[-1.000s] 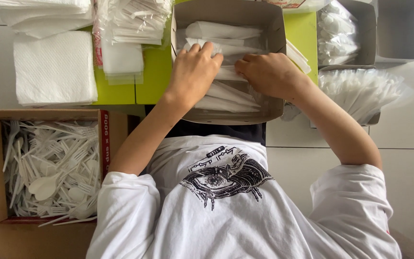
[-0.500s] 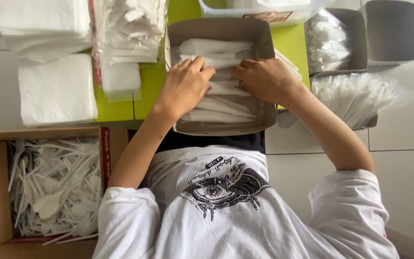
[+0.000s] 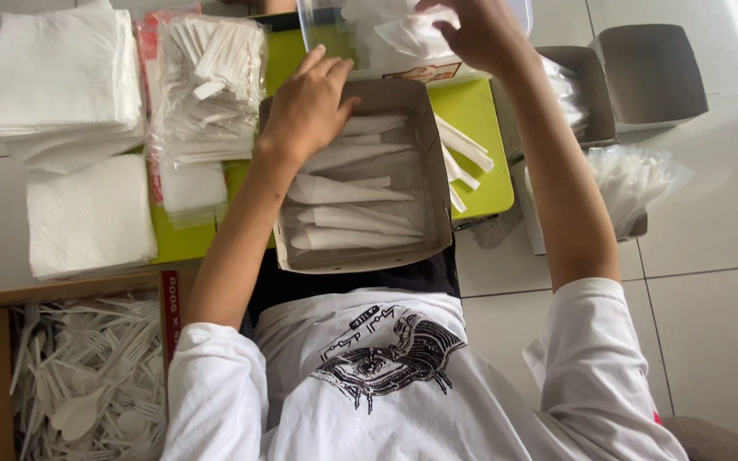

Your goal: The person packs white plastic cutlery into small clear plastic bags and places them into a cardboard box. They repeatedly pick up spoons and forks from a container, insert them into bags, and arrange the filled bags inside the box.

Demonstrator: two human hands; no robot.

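A: What has changed since a second ago?

B: Both hands were down in the grey cardboard box (image 3: 437, 192) on the wrapped bundles (image 3: 348, 213). Now the right hand (image 3: 476, 34) has lifted to the far clear tub (image 3: 326, 38), so the packing seems to have moved on to fetching the next piece

A: And the fingers?

B: The right hand's fingers are pinched together on a crumpled white napkin (image 3: 407, 34) above the tub. The left hand (image 3: 305, 107) lies on the box's far left corner, fingers loosely spread, gripping nothing. The box stays near the person, on the green table (image 3: 471, 111), with napkin stacks (image 3: 66, 77) at the left
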